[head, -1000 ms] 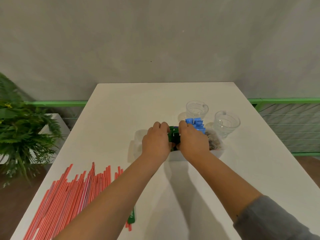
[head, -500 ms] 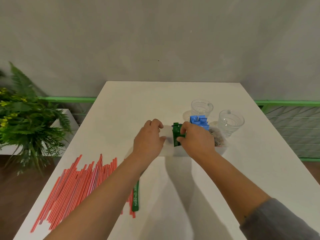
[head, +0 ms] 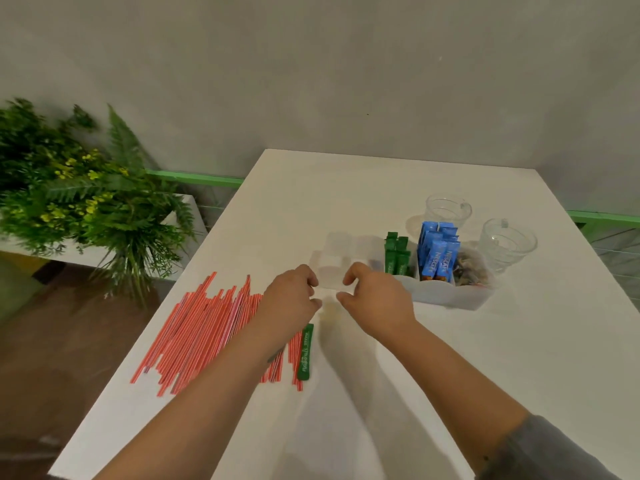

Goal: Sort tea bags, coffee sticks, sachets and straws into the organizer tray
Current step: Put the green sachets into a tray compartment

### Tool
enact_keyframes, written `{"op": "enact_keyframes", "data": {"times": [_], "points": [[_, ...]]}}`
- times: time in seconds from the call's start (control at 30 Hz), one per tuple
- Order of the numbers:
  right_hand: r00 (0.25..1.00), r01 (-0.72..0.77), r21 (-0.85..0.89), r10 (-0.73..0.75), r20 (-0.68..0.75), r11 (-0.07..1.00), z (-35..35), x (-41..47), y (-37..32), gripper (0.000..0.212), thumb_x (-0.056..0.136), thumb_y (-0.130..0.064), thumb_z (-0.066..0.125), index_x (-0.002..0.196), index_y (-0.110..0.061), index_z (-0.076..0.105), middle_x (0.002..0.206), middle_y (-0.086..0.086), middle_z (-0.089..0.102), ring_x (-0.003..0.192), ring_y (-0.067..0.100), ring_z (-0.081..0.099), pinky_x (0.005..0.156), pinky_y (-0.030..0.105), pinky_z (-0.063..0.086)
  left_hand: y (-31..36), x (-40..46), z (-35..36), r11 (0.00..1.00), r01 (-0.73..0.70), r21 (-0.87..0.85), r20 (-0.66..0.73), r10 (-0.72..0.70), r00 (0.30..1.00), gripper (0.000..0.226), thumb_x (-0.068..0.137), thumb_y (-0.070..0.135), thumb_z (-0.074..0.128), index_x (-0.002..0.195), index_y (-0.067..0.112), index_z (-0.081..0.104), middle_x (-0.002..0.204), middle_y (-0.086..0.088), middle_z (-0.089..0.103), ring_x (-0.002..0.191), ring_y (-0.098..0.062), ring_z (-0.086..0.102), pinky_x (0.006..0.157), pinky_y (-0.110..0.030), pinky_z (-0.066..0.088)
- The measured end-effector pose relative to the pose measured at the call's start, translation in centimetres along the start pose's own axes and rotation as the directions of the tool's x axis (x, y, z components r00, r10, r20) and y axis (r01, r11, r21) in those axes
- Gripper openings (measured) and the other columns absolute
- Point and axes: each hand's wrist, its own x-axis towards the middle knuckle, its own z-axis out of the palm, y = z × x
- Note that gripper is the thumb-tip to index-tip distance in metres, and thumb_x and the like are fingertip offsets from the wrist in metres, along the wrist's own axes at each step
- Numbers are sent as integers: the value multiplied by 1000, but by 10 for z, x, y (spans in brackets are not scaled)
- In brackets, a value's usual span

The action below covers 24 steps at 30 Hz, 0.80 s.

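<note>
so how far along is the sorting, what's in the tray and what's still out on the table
Done: green sachets, blue coffee sticks and small mixed packets stand in the white organizer tray. In hand: nothing; the left hand and right hand hover near the tray's left compartments, which look unfilled. Left: the red straws and one green sachet lie on the white table.

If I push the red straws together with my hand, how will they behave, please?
The red straws are thin and round, so they will probably roll and fan apart. They look light, likely sliding easily on the smooth white table.
</note>
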Motion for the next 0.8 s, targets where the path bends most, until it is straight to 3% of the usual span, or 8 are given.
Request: {"op": "enact_keyframes", "data": {"times": [0.2, 0.4, 0.63, 0.73, 0.8], "points": [[991, 1, 5, -2, 131, 1000, 24, -9, -12, 25, 86, -36, 60, 109, -27, 57, 100, -3, 67, 94, 19, 62, 70, 28, 45, -13, -23, 9, 997, 75, 37, 43, -76, 996, 30, 79, 14, 67, 107, 15, 56, 98, -1, 63, 90, -17, 60, 77, -28, 51], [973, -55, 4, 53, 226, 998, 40, -12, -14, 22, 86, -36, 60, 107, -29, 61, 107, -4, 66, 100, 18, 61, 77, 29, 47, -17, -34, 18, 990, 122, 74, 67, -127, 990, 33, 78, 14, 67, 108, 16, 53, 100, -2, 61, 87, -17, 56, 69, -26, 47], [947, -138, 85, 106, 304, 987, 46, -15, -16, 31, 83, -43, 63, 109, -26, 60, 104, -2, 66, 95, 18, 61, 72, 27, 45, -16, -36, 20, 986, 167, -27, 53, -166, 985, 35, 75, 9, 68, 107, 14, 53, 98, -5, 63, 87, -20, 60, 76, -35, 55], [943, -164, 165, 105, 315, 973, 43, -14, -16, 35, 81, -56, 59, 99, -26, 61, 94, -3, 69, 89, 17, 62, 73, 30, 48, -12, -34, 17, 987, 139, -77, 22, -138, 990, 33, 76, 7, 65, 106, 11, 53, 93, -6, 63, 83, -20, 60, 67, -28, 49], [946, -153, 230, 76, 315, 961, 36, -12, -15, 29, 82, -54, 59, 90, -26, 60, 85, -3, 70, 83, 16, 63, 73, 31, 49, -7, -32, 14, 989, 102, -112, 0, -102, 995, 32, 76, 8, 67, 104, 10, 53, 87, -4, 60, 73, -16, 56, 56, -21, 42]]}}
